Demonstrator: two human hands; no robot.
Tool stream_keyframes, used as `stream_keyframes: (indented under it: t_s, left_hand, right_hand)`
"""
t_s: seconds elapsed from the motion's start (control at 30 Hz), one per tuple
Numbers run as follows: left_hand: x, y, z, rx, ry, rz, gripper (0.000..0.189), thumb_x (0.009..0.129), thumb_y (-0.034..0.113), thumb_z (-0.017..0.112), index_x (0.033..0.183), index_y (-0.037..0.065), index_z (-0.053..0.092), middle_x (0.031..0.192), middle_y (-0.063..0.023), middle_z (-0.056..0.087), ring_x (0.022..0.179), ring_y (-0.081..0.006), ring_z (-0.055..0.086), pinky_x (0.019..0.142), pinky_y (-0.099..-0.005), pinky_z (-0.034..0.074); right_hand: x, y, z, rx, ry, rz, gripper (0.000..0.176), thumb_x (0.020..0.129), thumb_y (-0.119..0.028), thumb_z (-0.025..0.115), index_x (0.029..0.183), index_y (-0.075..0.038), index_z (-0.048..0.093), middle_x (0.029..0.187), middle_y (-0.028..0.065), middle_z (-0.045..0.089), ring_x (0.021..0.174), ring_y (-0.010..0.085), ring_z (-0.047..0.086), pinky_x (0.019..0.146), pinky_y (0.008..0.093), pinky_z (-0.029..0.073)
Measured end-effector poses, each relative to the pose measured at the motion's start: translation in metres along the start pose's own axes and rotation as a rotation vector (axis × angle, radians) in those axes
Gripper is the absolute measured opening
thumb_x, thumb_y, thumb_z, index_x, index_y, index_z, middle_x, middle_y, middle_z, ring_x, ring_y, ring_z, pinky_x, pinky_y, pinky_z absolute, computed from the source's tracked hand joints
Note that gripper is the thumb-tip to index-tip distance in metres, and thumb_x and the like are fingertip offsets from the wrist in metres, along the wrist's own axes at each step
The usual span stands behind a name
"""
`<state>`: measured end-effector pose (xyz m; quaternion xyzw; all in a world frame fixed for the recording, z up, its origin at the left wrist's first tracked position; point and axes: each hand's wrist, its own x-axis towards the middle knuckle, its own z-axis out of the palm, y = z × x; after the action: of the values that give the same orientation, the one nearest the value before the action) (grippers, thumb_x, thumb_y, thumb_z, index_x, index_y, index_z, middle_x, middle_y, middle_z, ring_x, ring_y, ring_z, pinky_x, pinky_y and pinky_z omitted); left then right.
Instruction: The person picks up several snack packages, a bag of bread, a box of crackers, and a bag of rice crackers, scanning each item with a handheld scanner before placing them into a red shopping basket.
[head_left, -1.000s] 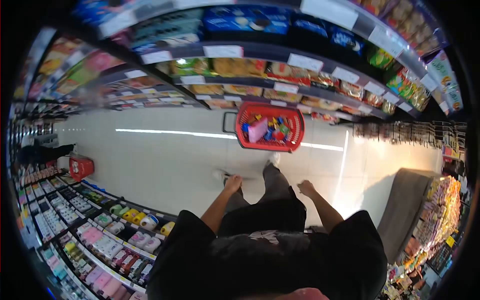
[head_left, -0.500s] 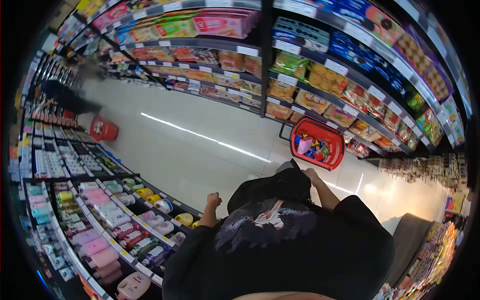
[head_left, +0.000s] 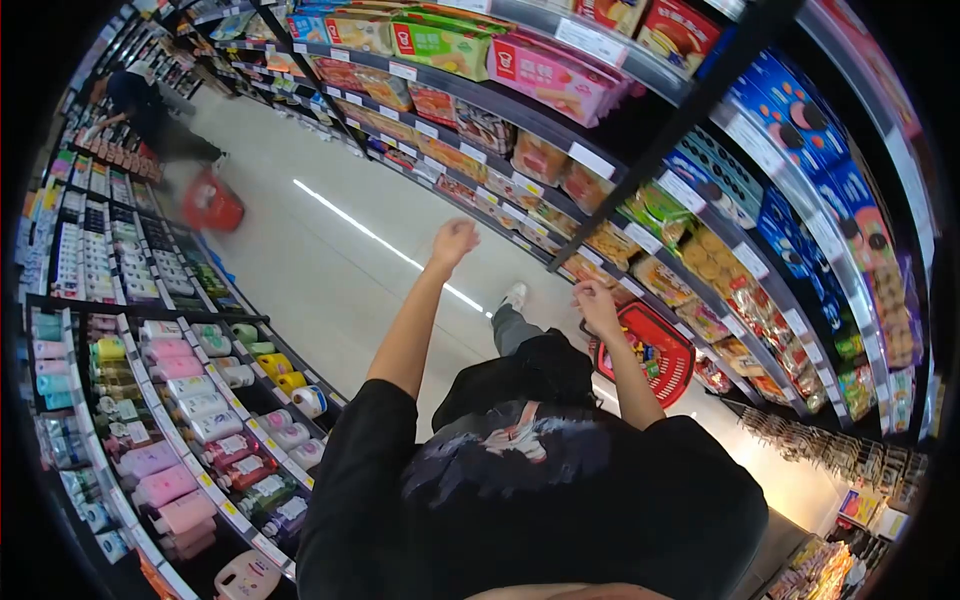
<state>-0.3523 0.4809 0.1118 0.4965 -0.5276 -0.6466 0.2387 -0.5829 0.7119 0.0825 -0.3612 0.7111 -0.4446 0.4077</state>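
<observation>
My left hand [head_left: 456,243] is raised over the aisle floor, fingers loosely bent and nothing visible in it. On the other side, my right hand [head_left: 597,298] hovers above the near edge of a red shopping basket [head_left: 668,345], its fingers part-curled and apart, with no object showing in them. The basket stands on the floor beside the snack shelves; colourful packets [head_left: 640,352] lie in it, and my right forearm covers part of it. Packaged biscuits [head_left: 560,80] line the shelf ahead of both hands.
Shelves of bottles [head_left: 190,385] run along the left. A person [head_left: 140,110] in dark clothes reaches toward the far left shelf, beside another red basket [head_left: 213,200]. Tiled floor [head_left: 330,270] lies between the shelves. A dark upright post [head_left: 680,130] divides the snack shelving.
My view has turned and come closer to the snack shelves. Both my hands have risen forward, and one of my shoes now shows ahead of me. The far person has shifted in view.
</observation>
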Motion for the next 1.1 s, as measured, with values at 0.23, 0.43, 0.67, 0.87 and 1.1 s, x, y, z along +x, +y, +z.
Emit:
stream_keyframes:
  t_s: [0.23, 0.43, 0.67, 0.87, 1.1]
  left_hand:
    - [0.099, 0.156, 0.008, 0.242, 0.069, 0.636, 0.030, 0.081, 0.013, 0.055, 0.109, 0.002, 0.053, 0.088, -0.0128, 0.061, 0.076, -0.0213, 0.059, 0.066, -0.0300, 0.047]
    - [0.133, 0.252, 0.024, 0.948, 0.111, 1.061, 0.041, 0.076, 0.013, 0.059, 0.115, 0.005, 0.050, 0.110, -0.0196, 0.051, 0.103, -0.0335, 0.049, 0.086, -0.0411, 0.040]
    - [0.206, 0.266, 0.035, 1.292, -0.002, 1.268, 0.065, 0.064, 0.029, 0.071, 0.123, 0.014, 0.047, 0.121, -0.0164, 0.048, 0.116, -0.0294, 0.044, 0.097, -0.0436, 0.033]
    - [0.245, 0.254, 0.029, 1.255, -0.140, 1.392, 0.064, 0.062, 0.025, 0.075, 0.119, 0.013, 0.048, 0.110, -0.0119, 0.054, 0.107, -0.0288, 0.049, 0.089, -0.0412, 0.038]
    - [0.181, 0.260, -0.053, 0.375, -0.347, 1.204, 0.047, 0.075, 0.020, 0.065, 0.115, 0.002, 0.050, 0.109, -0.0166, 0.053, 0.102, -0.0302, 0.052, 0.088, -0.0401, 0.041]
  right_hand:
    - [0.117, -0.125, -0.008, -0.212, 0.361, -0.404, 0.017, 0.084, -0.011, 0.055, 0.097, -0.001, 0.053, 0.072, 0.0093, 0.058, 0.069, 0.0192, 0.059, 0.063, 0.0307, 0.047]
    - [0.198, -0.245, -0.013, -0.752, 0.817, -0.609, 0.056, 0.077, -0.022, 0.064, 0.126, -0.004, 0.043, 0.120, 0.0262, 0.040, 0.110, 0.0439, 0.040, 0.089, 0.0487, 0.037]
    - [0.225, -0.235, -0.016, -0.885, 0.722, -0.517, 0.057, 0.075, -0.028, 0.066, 0.124, -0.008, 0.046, 0.124, 0.0262, 0.040, 0.112, 0.0429, 0.041, 0.089, 0.0465, 0.038]
    - [0.212, -0.253, -0.016, -0.835, 0.645, -0.505, 0.045, 0.073, -0.014, 0.067, 0.113, -0.001, 0.051, 0.115, 0.0202, 0.050, 0.106, 0.0383, 0.047, 0.089, 0.0433, 0.040]
    - [0.101, -0.290, 0.041, -1.105, 0.808, -0.760, 0.045, 0.060, 0.003, 0.066, 0.103, 0.000, 0.058, 0.095, 0.0119, 0.055, 0.089, 0.0278, 0.055, 0.079, 0.0377, 0.048]
